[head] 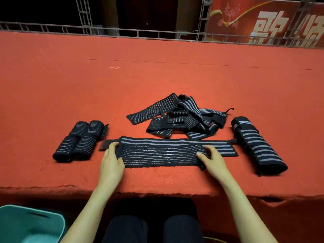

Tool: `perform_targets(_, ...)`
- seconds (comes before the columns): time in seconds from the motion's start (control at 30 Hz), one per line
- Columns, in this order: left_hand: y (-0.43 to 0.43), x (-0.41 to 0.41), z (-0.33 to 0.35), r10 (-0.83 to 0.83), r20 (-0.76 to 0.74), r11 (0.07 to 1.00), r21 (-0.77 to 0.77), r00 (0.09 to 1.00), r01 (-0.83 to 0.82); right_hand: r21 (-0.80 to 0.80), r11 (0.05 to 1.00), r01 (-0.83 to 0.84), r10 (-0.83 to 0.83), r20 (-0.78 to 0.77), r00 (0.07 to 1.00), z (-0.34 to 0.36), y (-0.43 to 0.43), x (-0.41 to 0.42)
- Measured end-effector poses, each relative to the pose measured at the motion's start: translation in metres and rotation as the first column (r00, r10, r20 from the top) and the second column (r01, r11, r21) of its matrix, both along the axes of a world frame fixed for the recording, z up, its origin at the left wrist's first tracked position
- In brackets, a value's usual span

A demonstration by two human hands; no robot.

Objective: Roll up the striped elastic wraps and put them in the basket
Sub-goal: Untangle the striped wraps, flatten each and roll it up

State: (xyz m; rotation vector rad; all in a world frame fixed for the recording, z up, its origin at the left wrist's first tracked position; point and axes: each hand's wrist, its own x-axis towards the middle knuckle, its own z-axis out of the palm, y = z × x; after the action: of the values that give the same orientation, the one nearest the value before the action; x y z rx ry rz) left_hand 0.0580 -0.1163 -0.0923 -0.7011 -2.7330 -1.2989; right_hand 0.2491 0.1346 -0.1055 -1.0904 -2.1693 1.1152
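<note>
1. We see the thin-striped wrap (163, 155) laid flat across the lower centre of the frame, near the front edge of the red surface (157, 76). It lies partly over a broad-striped wrap (175, 142) just behind it.
2. Our left hand (112, 160) grasps the wrap's left end, fingers curled over the edge. Our right hand (213, 161) grasps the right end, fingers bent onto the cloth.
3. We judge the step in hand to be straightening this wrap, ready to start its roll; no turn of cloth shows yet.
4. Left of centre sit the rolled wraps (78, 141), four by our count and touching each other. A long bundle (257, 146) lies at the right. None of these is in the basket (26, 223), which sits at the lower left corner, below the surface edge.
5. A loose pile (184, 116) of unrolled wraps waits just behind, at the centre of the frame, so we judge much of the task is left.
6. The next move calls for one end to be folded tightly onto itself and rolled towards the other, with the edges kept aligned and the elastic under light tension. The wrap beneath should be kept from dragging along.
</note>
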Motion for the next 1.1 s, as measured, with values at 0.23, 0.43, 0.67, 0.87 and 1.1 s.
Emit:
perform_targets(0.23,0.002,-0.001,-0.001,-0.034,-0.003,0.999,0.021,0.999,0.034,0.133,0.982,0.135,-0.12,-0.115,0.986,0.01,-0.016,-0.013)
perform_targets(0.43,0.005,-0.002,-0.001,-0.08,0.021,0.996,-0.028,0.997,0.081,0.779,0.599,0.183,-0.23,-0.05,0.972,0.017,-0.03,-0.017)
perform_targets(0.67,-0.005,-0.006,-0.003,-0.039,0.025,0.997,-0.066,0.999,0.04,0.62,0.769,-0.155,-0.036,0.284,0.958,-0.017,-0.04,-0.015)
perform_targets(0.87,-0.009,-0.008,-0.008,-0.054,0.041,0.992,-0.113,0.998,0.058,0.549,0.791,-0.271,0.011,0.429,0.903,-0.01,-0.028,-0.011)
perform_targets(1.1,-0.011,-0.007,-0.005,-0.043,0.06,0.995,-0.093,0.997,0.048,0.498,0.789,-0.361,0.05,0.533,0.845,0.004,-0.016,-0.01)
